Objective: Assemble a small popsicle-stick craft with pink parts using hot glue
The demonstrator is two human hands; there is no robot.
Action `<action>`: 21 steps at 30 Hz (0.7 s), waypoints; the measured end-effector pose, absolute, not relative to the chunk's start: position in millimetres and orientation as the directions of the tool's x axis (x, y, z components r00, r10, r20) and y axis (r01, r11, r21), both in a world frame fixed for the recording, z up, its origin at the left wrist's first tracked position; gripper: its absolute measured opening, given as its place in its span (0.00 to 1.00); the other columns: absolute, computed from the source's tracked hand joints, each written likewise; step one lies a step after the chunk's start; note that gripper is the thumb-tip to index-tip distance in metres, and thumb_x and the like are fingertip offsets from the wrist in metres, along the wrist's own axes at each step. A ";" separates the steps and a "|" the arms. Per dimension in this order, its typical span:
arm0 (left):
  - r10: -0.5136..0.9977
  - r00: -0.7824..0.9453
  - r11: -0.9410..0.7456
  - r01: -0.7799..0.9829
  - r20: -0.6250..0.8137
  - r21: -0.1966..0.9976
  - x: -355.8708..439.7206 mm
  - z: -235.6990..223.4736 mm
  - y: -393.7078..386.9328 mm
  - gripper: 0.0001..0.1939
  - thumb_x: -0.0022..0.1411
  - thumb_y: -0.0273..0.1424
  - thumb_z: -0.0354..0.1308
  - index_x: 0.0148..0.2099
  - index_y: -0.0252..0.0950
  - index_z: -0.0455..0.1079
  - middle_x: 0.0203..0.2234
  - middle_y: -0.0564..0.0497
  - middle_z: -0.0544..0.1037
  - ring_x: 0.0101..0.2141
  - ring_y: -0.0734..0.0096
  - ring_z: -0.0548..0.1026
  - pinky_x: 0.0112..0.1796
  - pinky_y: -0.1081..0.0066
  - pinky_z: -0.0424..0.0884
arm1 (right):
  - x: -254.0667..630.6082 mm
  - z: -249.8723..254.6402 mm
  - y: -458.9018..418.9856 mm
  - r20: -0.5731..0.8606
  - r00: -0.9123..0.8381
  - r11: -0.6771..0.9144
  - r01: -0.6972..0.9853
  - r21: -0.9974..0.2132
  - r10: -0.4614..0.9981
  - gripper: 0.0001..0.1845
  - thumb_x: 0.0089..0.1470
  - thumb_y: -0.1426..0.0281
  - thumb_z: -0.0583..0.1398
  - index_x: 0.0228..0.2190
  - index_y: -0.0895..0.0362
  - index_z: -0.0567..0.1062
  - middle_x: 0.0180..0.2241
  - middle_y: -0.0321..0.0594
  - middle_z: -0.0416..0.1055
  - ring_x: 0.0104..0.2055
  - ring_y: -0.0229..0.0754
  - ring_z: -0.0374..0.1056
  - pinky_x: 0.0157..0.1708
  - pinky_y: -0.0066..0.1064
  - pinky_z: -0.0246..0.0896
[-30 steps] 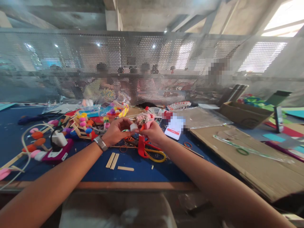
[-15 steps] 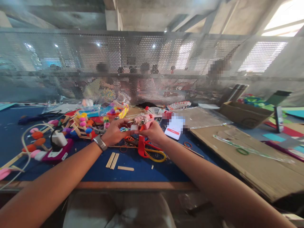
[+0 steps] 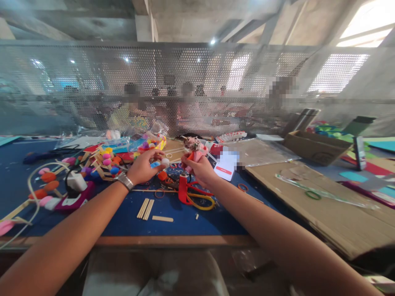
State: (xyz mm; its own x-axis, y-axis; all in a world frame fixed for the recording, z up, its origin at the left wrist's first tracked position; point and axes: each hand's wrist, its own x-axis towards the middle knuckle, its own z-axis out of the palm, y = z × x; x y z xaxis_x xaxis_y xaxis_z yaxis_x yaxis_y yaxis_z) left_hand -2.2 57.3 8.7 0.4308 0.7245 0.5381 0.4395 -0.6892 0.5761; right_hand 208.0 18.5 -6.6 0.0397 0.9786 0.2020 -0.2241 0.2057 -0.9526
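The left hand [image 3: 144,167] has its grip narrowed on a white ball [image 3: 166,162], pinched at the fingertips; a bit of blue [image 3: 155,164] shows just under those fingers. The right hand [image 3: 201,168] has its grip closed round a pink tool [image 3: 199,151] (partly hidden by the fingers, with its upper end too cluttered to make out), which points up and away from the person. The two grips are near each other but apart. Below the right grip, on the bench [image 3: 123,222], lie a red piece [image 3: 183,192] and a yellow loop [image 3: 203,206]. Nearer the person than the left grip are a row of wooden sticks [image 3: 145,209] and one single stick [image 3: 162,218]. Just right of the right grip lies a phone [image 3: 226,169], screen lit. Left of the left grip are coloured pom-poms [image 3: 106,159] and, farther out, a purple power strip [image 3: 74,201].
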 end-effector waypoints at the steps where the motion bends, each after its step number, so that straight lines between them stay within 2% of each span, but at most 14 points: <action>1: 0.730 0.429 -0.683 0.468 0.532 0.560 -2.7 8.1 57.9 0.20 0.51 0.37 0.66 0.46 0.37 0.71 0.36 0.48 0.79 0.38 0.63 0.77 0.42 0.66 0.70 | 208.5 -7.1 19.3 0.191 0.036 0.194 -0.227 -0.954 0.981 0.22 0.31 0.57 0.71 0.24 0.57 0.71 0.16 0.31 0.65 0.20 0.33 0.59 0.19 0.27 0.48; 6: 0.751 0.436 -0.655 0.585 0.497 0.478 -2.2 6.5 57.2 0.15 0.53 0.35 0.61 0.44 0.36 0.72 0.35 0.47 0.79 0.38 0.62 0.78 0.43 0.64 0.71 | 209.4 -12.0 23.2 0.162 0.027 0.163 -0.277 -0.947 0.986 0.19 0.33 0.65 0.69 0.29 0.56 0.69 0.13 0.25 0.60 0.16 0.32 0.55 0.20 0.28 0.51; 10: 0.755 0.463 -0.646 0.648 0.464 0.404 -1.5 7.1 55.7 0.15 0.54 0.33 0.59 0.44 0.36 0.71 0.36 0.47 0.80 0.40 0.61 0.78 0.45 0.63 0.71 | 209.8 -15.2 26.2 0.163 0.039 0.167 -0.346 -0.923 0.986 0.17 0.29 0.75 0.63 0.28 0.56 0.67 0.23 0.29 0.66 0.22 0.32 0.59 0.23 0.28 0.53; 13: 0.785 0.457 -0.614 0.667 0.419 0.422 -2.0 6.1 56.4 0.15 0.54 0.33 0.58 0.44 0.36 0.71 0.37 0.47 0.81 0.40 0.61 0.78 0.44 0.63 0.72 | 210.1 -17.4 28.8 0.148 0.042 0.154 -0.362 -0.920 0.988 0.18 0.27 0.77 0.59 0.28 0.56 0.67 0.27 0.30 0.67 0.26 0.33 0.62 0.25 0.27 0.53; 18: 0.797 0.444 -0.598 0.674 0.409 0.434 -2.5 4.5 57.6 0.14 0.53 0.32 0.57 0.43 0.35 0.70 0.37 0.47 0.81 0.39 0.62 0.79 0.44 0.63 0.72 | 211.3 -22.2 34.4 0.123 0.056 0.136 -0.377 -0.916 0.991 0.16 0.28 0.76 0.57 0.27 0.56 0.66 0.27 0.31 0.66 0.28 0.35 0.63 0.26 0.27 0.53; 21: 0.805 0.436 -0.589 0.676 0.403 0.444 -2.6 4.1 58.1 0.13 0.53 0.32 0.58 0.43 0.35 0.71 0.36 0.47 0.81 0.39 0.62 0.79 0.44 0.63 0.72 | 212.9 -26.0 37.9 0.157 0.040 0.161 -0.335 -0.928 0.987 0.17 0.29 0.77 0.57 0.29 0.55 0.66 0.28 0.32 0.66 0.30 0.37 0.65 0.27 0.28 0.55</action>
State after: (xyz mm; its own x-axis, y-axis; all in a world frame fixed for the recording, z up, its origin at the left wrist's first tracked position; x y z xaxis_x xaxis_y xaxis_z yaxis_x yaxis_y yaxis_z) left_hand -2.6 58.1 4.1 0.4363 0.8047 0.4027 0.6757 -0.5885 0.4440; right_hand 212.9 37.9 -26.0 0.0403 0.9868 0.1571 -0.3354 0.1614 -0.9282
